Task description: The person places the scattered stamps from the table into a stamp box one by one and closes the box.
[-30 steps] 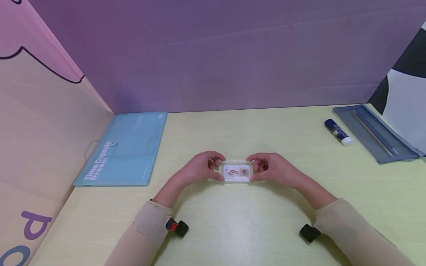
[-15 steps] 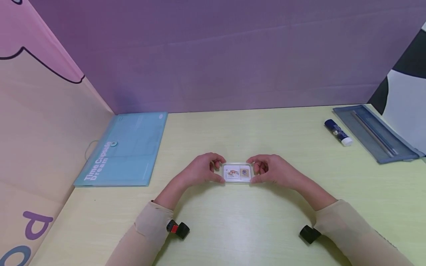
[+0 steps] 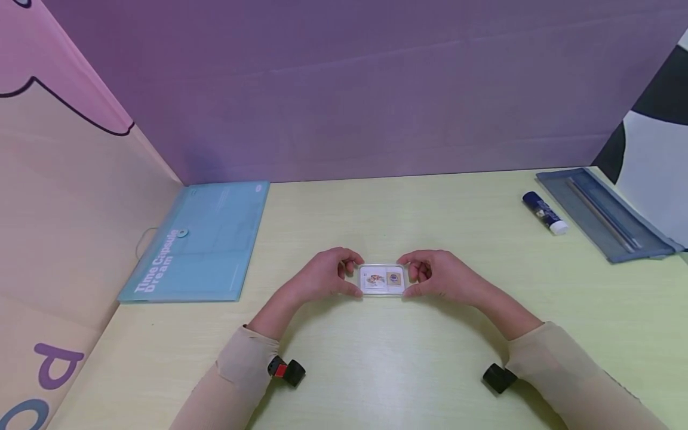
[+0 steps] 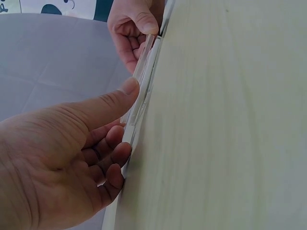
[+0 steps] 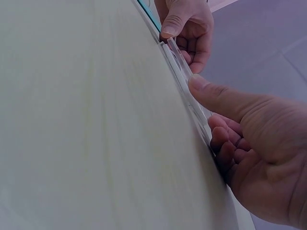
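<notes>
A small clear plastic box (image 3: 382, 292) lies at the middle of the table, and a white card with two small pictures (image 3: 378, 278) shows through its top. My left hand (image 3: 329, 275) grips the clear lid (image 4: 142, 72) at the left end, thumb on the near side and forefinger on the far side. At the right end, my right hand (image 3: 442, 276) pinches the same lid with thumb and forefinger. Seen edge-on in both wrist views, the lid sits over a thin white-edged layer (image 5: 177, 69). Whether the lid is fully seated, I cannot tell. The other fingers are curled.
A blue document folder (image 3: 206, 251) lies flat at the left. A dark blue glue stick with a white end (image 3: 544, 212) rests at the back right, beside a grey-blue zip pouch (image 3: 607, 215). A purple partition (image 3: 376, 89) stands along the table's back edge.
The clear lid's far edge has come down slightly, and both hands have lowered a little with it. Over the last half second, hands and box have stayed almost still.
</notes>
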Available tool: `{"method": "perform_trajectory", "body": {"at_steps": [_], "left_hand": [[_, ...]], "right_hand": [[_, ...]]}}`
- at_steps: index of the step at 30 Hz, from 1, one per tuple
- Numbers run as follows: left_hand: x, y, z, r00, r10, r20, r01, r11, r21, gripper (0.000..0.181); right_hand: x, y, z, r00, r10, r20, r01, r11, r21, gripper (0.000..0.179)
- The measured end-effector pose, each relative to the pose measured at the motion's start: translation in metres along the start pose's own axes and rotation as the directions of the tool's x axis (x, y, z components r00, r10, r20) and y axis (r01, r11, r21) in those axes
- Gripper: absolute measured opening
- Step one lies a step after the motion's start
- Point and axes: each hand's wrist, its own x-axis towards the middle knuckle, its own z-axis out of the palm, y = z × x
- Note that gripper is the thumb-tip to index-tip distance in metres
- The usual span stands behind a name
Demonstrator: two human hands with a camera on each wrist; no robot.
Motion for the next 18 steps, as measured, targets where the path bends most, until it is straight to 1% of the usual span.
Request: {"method": "perform_trajectory", "body": {"at_steps": [9,18], "left_hand": [[-0.0005,-0.0002,0.0023,1.0,-0.012,-0.001,0.012,1.0,0.004,0.052],[-0.0009,-0.0009,0.0025,1.0,-0.01,-0.007,0.01,1.0,0.004,0.052]], "right_hand": [[-0.0011,-0.0011,0.0001,1.0,0.014,-0.004,-0.014,1.0,-0.006,0.059],[-0.0007,-0.0028,0.0008,1.0,0.019,-0.015,-0.019,0.999,-0.051,0.057]]}}
